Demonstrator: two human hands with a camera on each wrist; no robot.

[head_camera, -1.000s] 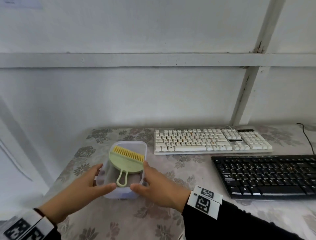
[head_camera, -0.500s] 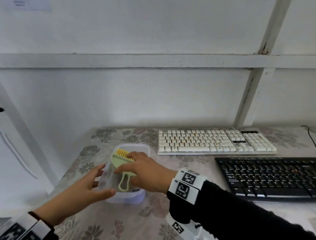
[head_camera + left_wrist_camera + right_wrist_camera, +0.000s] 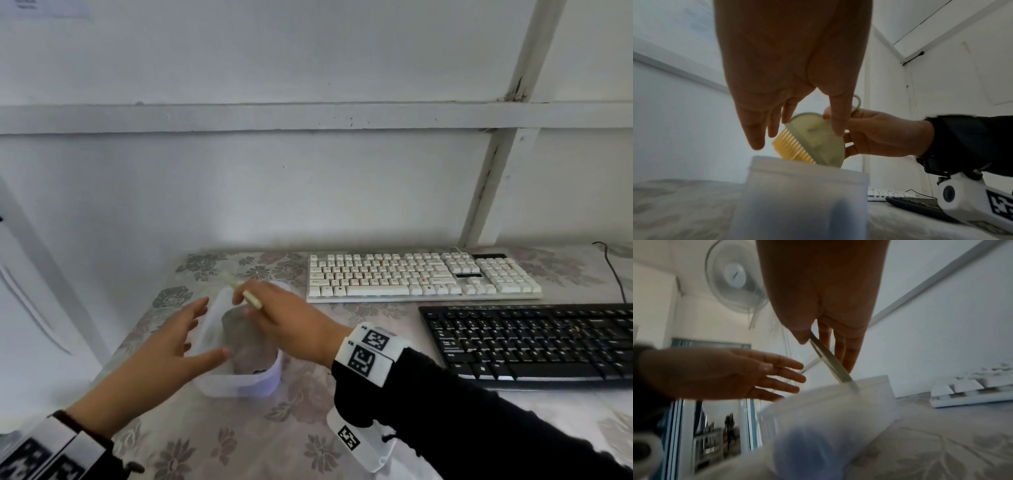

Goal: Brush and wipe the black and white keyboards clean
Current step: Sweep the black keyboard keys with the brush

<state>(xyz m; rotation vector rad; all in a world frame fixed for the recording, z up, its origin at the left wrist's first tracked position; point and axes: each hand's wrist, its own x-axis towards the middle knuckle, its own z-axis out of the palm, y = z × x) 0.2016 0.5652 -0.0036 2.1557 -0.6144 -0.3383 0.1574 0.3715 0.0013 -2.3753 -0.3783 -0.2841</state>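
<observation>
So the right hand [image 3: 291, 325] has the little green brush [image 3: 818, 138] pinched between thumb and fingers, up near its looped handle, and the brush sits tilted with its yellow bristles pointing down, low corner just dipping behind the rim of the clear plastic tub [image 3: 239, 378]. The left hand [image 3: 164, 353] isn't holding anything: fingers spread and relaxed, hovering by the tub's left side, thumb reaching toward the near rim; can't tell if it's actually touching the plastic. From the head view the brush is mostly hidden by the right hand and kinda blurred, the left wrist cam shows it way better. The tub sits on the left part of the desk [image 3: 308, 445], which has a floral cloth on it, and there's something dark in the bottom of the tub that I can't make out. The white keyboard [image 3: 421, 274] lies to the right of the tub along the back wall, and the black keyboard [image 3: 534, 342] is in front of it, further right, nearer the person. Both keyboards are well apart from the hands. Both wrists wear white bands with black square markers.
</observation>
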